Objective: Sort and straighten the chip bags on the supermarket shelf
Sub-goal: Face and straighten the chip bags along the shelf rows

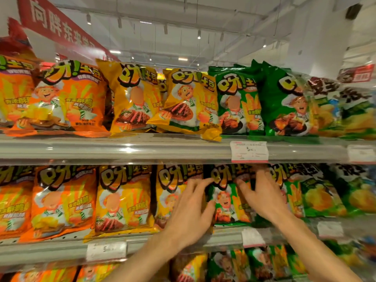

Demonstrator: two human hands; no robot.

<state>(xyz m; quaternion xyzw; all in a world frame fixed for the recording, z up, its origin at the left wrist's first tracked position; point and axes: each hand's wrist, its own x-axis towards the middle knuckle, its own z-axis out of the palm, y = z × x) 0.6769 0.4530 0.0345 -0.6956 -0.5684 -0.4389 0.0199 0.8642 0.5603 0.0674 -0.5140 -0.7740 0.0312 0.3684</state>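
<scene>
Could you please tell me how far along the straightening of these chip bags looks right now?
Done: the upright orange chip bags on the middle shelf. In hand: the left hand and right hand hold a green chip bag between them. Left: the tilted yellow chip bag overhanging the grey metal top shelf.

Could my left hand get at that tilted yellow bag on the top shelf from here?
Probably yes. The left hand is busy on the green bag one shelf below, but the tilted yellow bag sits at the shelf front with nothing before it.
</scene>
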